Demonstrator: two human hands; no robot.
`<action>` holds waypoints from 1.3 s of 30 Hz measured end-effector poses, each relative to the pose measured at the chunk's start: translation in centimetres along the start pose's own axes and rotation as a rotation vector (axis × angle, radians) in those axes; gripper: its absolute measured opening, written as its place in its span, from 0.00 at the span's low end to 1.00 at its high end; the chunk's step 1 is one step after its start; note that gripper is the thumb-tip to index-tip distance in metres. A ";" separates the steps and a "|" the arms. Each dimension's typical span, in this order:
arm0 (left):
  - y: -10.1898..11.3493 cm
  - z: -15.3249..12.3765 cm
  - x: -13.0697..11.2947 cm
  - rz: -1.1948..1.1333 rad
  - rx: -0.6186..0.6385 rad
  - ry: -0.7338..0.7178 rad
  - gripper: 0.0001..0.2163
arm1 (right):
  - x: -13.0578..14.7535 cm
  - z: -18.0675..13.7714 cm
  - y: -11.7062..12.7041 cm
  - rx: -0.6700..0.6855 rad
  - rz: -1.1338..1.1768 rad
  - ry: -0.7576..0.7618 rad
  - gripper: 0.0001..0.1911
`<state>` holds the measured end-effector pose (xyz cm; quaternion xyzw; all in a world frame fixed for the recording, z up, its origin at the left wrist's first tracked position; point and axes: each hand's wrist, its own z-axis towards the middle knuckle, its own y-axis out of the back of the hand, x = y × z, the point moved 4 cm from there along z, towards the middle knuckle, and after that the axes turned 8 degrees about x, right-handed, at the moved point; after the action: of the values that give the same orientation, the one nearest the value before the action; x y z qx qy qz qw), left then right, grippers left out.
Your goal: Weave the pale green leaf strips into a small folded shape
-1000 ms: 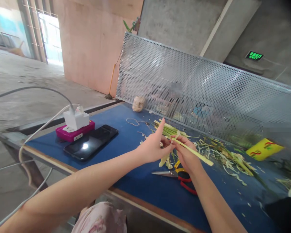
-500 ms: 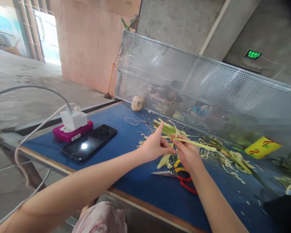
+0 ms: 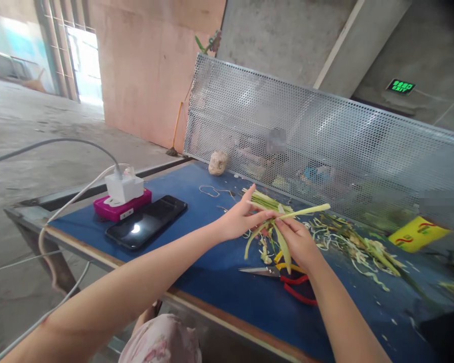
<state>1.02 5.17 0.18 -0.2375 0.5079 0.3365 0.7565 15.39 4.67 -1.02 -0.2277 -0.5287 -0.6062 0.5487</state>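
My left hand (image 3: 242,218) and my right hand (image 3: 295,239) meet over the blue tabletop, both closed on pale green plant strips (image 3: 306,210) that cross one another at the fingertips. One strip sticks out to the right, while others hang down below the fingers. Just under my right hand lie scissors (image 3: 263,271) with red and yellow handles, blades pointing left. A bundle of green stalks (image 3: 268,199) rests on the table behind my hands. Exactly how the strips are joined is hidden by my fingers.
At left, a black phone (image 3: 147,222) lies beside a magenta power strip (image 3: 123,205) with a white plug (image 3: 124,187). A pale stone (image 3: 218,163) sits by the perforated metal screen (image 3: 249,101). Plant scraps (image 3: 363,249) and a yellow packet (image 3: 419,233) are at right.
The crossed strips have turned in my hands: the long one now points up and right, and others hang lower over the scissors. The camera view has shifted slightly.
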 end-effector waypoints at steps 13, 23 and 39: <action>-0.1 0.0 0.6 -0.212 -0.064 0.106 0.47 | 2.0 -0.1 -0.3 -0.125 0.168 0.021 0.16; -0.7 -0.1 0.3 -0.171 -0.049 0.079 0.45 | 1.9 -0.5 0.2 -0.194 0.030 0.032 0.10; 0.1 -0.3 0.9 0.021 -0.071 0.052 0.41 | 0.8 0.0 0.2 -0.106 -0.064 -0.057 0.13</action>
<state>0.96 5.27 -0.79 -0.2678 0.5175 0.3559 0.7306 15.35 4.40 -0.26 -0.2567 -0.5182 -0.6438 0.5011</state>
